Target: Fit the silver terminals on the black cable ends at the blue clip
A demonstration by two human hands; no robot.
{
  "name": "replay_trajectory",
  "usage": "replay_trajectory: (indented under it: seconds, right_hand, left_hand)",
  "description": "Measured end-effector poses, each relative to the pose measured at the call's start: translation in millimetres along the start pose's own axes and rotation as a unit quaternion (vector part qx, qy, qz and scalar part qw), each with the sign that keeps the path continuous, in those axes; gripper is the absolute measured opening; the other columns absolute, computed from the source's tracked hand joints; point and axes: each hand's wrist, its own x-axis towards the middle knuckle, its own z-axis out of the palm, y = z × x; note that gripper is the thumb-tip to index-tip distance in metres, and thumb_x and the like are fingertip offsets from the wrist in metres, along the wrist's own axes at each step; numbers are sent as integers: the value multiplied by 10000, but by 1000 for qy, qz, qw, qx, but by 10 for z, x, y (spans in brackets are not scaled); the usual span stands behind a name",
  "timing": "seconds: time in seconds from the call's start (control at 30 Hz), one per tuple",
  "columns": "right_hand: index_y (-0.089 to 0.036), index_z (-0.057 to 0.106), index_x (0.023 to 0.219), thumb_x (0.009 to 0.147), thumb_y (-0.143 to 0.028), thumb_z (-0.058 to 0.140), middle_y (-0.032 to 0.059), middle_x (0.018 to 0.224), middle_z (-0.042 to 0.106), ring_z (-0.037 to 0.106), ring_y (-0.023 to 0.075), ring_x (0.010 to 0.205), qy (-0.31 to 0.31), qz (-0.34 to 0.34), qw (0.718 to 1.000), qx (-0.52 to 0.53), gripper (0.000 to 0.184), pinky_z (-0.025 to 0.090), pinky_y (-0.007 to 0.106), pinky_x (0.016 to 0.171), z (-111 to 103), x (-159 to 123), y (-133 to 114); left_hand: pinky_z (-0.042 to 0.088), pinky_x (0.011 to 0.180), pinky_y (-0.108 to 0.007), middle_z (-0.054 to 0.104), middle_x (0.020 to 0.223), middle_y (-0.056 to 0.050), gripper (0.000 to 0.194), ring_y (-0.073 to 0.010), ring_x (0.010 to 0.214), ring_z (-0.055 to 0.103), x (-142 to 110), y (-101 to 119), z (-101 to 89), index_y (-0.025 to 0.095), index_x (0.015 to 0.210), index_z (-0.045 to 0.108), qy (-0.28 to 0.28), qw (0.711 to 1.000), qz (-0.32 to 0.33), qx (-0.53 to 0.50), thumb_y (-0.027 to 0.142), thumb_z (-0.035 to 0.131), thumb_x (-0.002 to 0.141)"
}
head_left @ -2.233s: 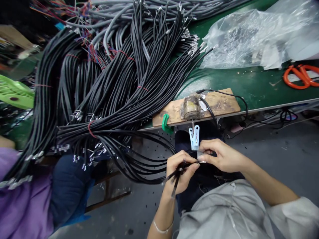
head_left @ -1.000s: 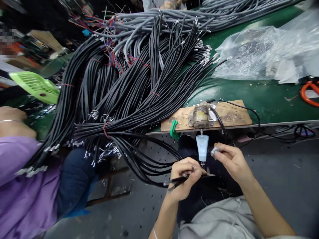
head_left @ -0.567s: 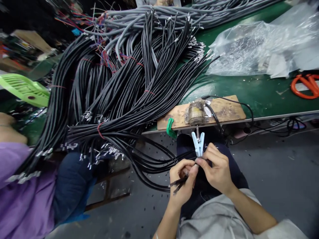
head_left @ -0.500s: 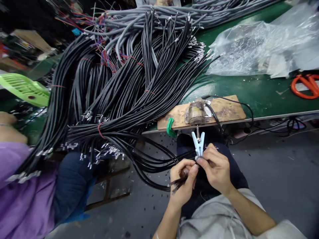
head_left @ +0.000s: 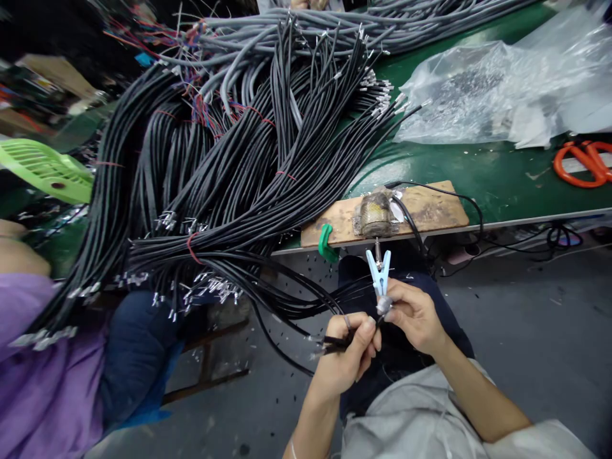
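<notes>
My left hand [head_left: 351, 347] is closed around several black cables [head_left: 337, 342], whose stripped ends stick out to the left. A light blue clothespin [head_left: 379, 273] hangs below the metal shaft of a tape-wrapped motor [head_left: 375, 215]. At the clothespin's lower end is a rounded silver-grey piece [head_left: 384, 305]. The thumb and fingers of my right hand [head_left: 415, 317] pinch at this piece. One black cable runs from my left fingertips up toward it; the cable's tip is hidden there.
Large bundles of black cable [head_left: 248, 159] lie across the green table [head_left: 516, 172], with grey cables behind. The motor's wooden board [head_left: 433, 207] has a green clamp [head_left: 327, 243]. Orange-handled scissors [head_left: 581, 167] and a plastic bag [head_left: 459, 95] lie right. A person in a purple sleeve [head_left: 52, 389] sits left.
My left hand has moved slightly left and down, away from the clothespin. My right fingers have shifted a little right, and the silver-grey piece now shows more fully.
</notes>
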Motion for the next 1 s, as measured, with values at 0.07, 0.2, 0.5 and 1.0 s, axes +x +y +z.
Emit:
replay_trajectory:
  seconds: [0.07, 0.2, 0.5, 1.0]
  right_hand:
    - [-171, 664, 741, 802, -359, 718, 17, 701, 536, 492, 123, 616, 24, 59, 992, 106, 205, 414, 247, 569, 69, -29, 25]
    - [-156, 607, 676, 750, -382, 759, -38, 629, 432, 370, 67, 503, 43, 201, 935, 287, 281, 309, 211, 487, 181, -79, 46]
    - [-142, 638, 664, 602, -421, 849, -14, 625, 528, 455, 99, 587, 27, 293, 938, 183, 355, 361, 235, 585, -81, -19, 20]
    - [-204, 651, 938, 799, -194, 710, 63, 897, 635, 546, 213, 869, 20, -91, 916, -389, 151, 450, 340, 760, -222, -78, -449]
  left_hand:
    - [197, 271, -122, 474, 507, 40, 393, -2, 282, 330, 25, -22, 12, 125, 641, 570, -15, 999, 39, 0, 439, 593, 876]
    - [301, 373, -166, 500, 595, 23, 340, -34, 396, 419, 103, -75, 48, 137, 625, 562, -10, 990, 139, 19, 396, 708, 791]
    - [356, 522, -208, 565, 616, 15, 119, -90, 566, 486, 226, -48, -77, 170, 670, 687, 72, 948, 248, 185, 206, 783, 731]
    - [412, 541, -222, 600, 626, 10, 74, -108, 567, 544, 154, 4, 73, 167, 702, 710, 149, 922, 265, 239, 143, 779, 713]
